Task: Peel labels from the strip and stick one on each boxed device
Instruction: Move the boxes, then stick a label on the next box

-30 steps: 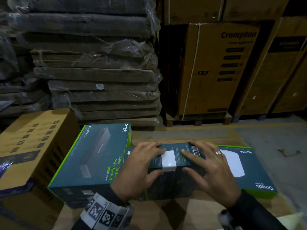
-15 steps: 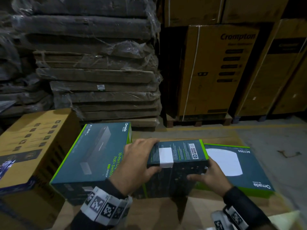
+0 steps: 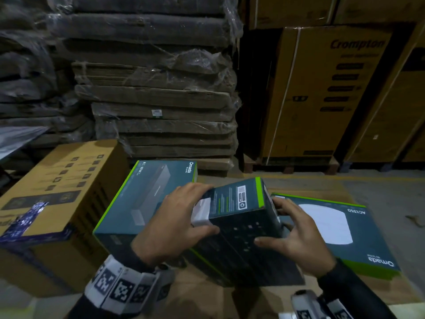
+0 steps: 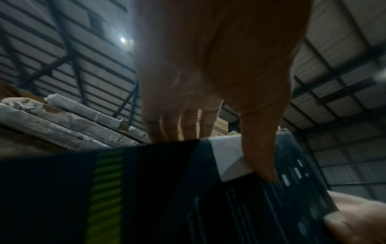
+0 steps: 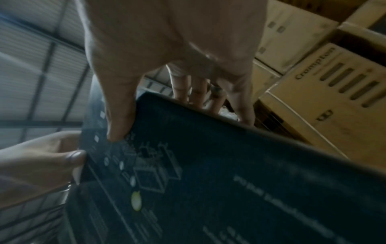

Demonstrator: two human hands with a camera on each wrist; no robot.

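Observation:
A dark teal device box (image 3: pixel 241 229) with a green edge is tilted up off the cardboard between both hands. A white label (image 3: pixel 202 212) is wrapped over its upper left corner. My left hand (image 3: pixel 184 217) grips that end, fingers over the top and thumb on the near face beside the label (image 4: pixel 227 158). My right hand (image 3: pixel 287 226) grips the right side, thumb on the printed face (image 5: pixel 208 165) and fingers behind the far edge. No label strip is in view.
A larger switch box (image 3: pixel 149 199) lies at the left and a flat AC1350 box (image 3: pixel 333 229) at the right, both on a cardboard surface (image 3: pixel 253 300). A yellow carton (image 3: pixel 57 180) stands far left. Wrapped pallets (image 3: pixel 161 100) and Crompton cartons (image 3: pixel 322 88) rise behind.
Both hands left off pressing the label on the box top and took the box by its ends. The box has lifted and tilted, its top swinging to the right.

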